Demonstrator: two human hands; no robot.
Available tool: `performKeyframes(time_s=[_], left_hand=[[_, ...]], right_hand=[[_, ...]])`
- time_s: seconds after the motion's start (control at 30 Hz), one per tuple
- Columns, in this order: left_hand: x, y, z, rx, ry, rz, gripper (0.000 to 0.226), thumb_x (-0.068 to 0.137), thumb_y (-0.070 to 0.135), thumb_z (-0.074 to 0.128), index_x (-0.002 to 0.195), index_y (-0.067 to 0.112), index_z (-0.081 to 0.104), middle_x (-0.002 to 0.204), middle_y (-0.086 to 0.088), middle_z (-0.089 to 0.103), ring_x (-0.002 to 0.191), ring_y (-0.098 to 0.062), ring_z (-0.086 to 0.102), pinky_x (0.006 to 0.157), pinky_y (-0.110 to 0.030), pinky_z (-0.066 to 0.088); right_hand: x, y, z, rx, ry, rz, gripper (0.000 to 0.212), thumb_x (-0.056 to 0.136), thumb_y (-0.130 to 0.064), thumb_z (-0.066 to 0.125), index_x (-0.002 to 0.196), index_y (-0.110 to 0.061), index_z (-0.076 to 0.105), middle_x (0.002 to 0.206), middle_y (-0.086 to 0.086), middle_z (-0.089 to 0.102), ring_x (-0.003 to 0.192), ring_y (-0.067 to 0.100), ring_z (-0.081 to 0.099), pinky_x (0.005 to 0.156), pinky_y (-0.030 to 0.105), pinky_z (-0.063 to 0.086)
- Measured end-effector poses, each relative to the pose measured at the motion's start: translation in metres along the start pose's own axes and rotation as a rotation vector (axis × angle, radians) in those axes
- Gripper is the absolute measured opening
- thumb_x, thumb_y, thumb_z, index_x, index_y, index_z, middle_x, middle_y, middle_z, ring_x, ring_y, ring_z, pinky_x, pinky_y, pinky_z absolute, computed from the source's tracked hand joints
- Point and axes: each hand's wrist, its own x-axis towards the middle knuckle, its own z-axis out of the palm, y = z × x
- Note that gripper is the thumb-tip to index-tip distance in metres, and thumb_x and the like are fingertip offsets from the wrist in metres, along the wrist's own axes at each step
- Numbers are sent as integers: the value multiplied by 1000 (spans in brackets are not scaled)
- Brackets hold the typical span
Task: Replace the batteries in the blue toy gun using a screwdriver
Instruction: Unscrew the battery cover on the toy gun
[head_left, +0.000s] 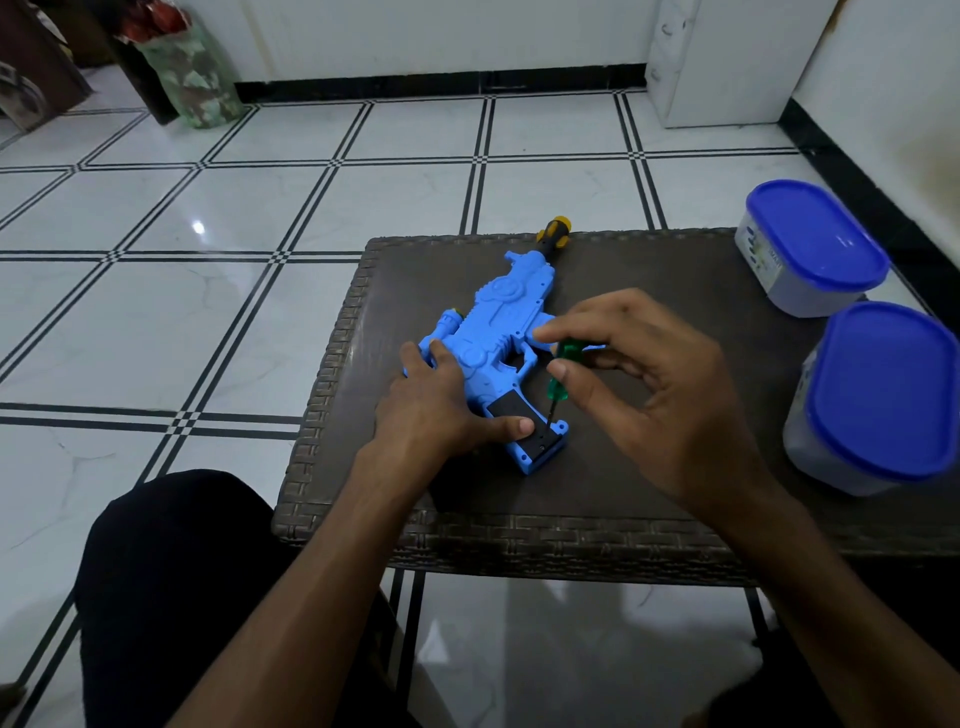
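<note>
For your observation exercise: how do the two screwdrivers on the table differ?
The green screwdriver is pinched upright in the right hand, tip on the toy gun's black cover; the yellow-and-black screwdriver lies untouched at the table's far edge, partly hidden behind the gun. Both have plastic handles.

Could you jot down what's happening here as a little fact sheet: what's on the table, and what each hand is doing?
surface: dark woven table
toy: blue toy gun lying flat, black cover on its handle
left hand: pressing flat on the toy, fingers straight
right hand: pinching a green screwdriver, tip down at the black cover
second tool: yellow-and-black screwdriver at the table's far edge, by the toy's muzzle
also there: two tubs with blue lids, right side, closed
</note>
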Motion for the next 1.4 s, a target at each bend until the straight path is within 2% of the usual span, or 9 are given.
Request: performKeyframes(time_s=[0.4, 0.53, 0.63, 0.83, 0.97, 1.07, 1.2, 1.3, 1.4], left_hand=[[-1, 0, 0, 17, 9, 6, 131, 63, 73, 70, 153, 7, 0, 157, -13, 1, 142, -32, 24, 108, -42, 34], [0, 0, 0, 28, 11, 14, 129, 64, 71, 69, 153, 7, 1, 156, -13, 4, 139, -34, 28, 105, -42, 36], [0, -1, 0, 19, 4, 9, 131, 63, 73, 69, 153, 7, 0, 157, -13, 1, 140, -33, 26, 107, -43, 35], [0, 0, 1, 20, 7, 2, 132, 63, 73, 70, 153, 8, 0, 157, -13, 1, 142, -33, 24, 108, -43, 34], [0, 0, 1, 31, 3, 2, 132, 63, 74, 69, 153, 7, -1, 157, -15, 0, 142, -35, 24, 108, -43, 34], [0, 0, 1, 20, -1, 2, 132, 63, 74, 69, 153, 7, -1, 158, -14, -1, 143, -34, 22, 109, -44, 34], [0, 0, 1, 21, 1, 1, 132, 62, 73, 70, 153, 7, 0, 158, -14, -2, 144, -33, 21, 109, -44, 33], [0, 1, 0, 25, -2, 1, 132, 63, 72, 70, 153, 7, -1, 158, -13, -2, 143, -33, 23, 108, -44, 34], [0, 1, 0, 17, -7, 4, 131, 64, 73, 69, 153, 7, -1, 158, -13, -2, 143, -33, 24, 108, -43, 35]], right_hand=[[0, -2, 4, 65, -63, 72, 36, 88, 5, 64, 119, -12, 65, 111, -2, 70, 106, 7, 67, 89, 20, 54], [1, -2, 5, 27, -107, 16, 21, 85, -3, 72, 106, -10, 71, 109, 3, 66, 105, 16, 64, 85, 29, 55], [3, -2, 6, 16, -64, 24, 15, 84, -11, 76, 98, -10, 74, 100, 5, 60, 92, 17, 63, 79, 31, 54], [1, -4, 4, 61, -77, 75, 31, 88, 5, 62, 115, -11, 67, 111, -3, 70, 107, 7, 66, 90, 24, 54], [2, -1, 5, 22, -89, 23, 21, 86, -8, 72, 106, -11, 73, 111, 4, 61, 106, 16, 63, 86, 33, 55], [3, 1, 4, 4, -71, 7, 24, 85, -5, 74, 109, -10, 71, 104, 4, 64, 96, 14, 66, 83, 26, 55], [2, -3, 4, 37, -75, 66, 35, 85, 10, 63, 115, -10, 67, 110, 0, 70, 106, 5, 66, 89, 15, 50], [1, 0, 5, -18, -100, 9, 28, 85, 2, 66, 110, -11, 71, 117, 2, 64, 110, 11, 63, 90, 27, 53], [2, 2, 4, -33, -90, 3, 26, 87, -7, 72, 112, -13, 73, 106, 4, 62, 97, 17, 65, 83, 36, 54]])
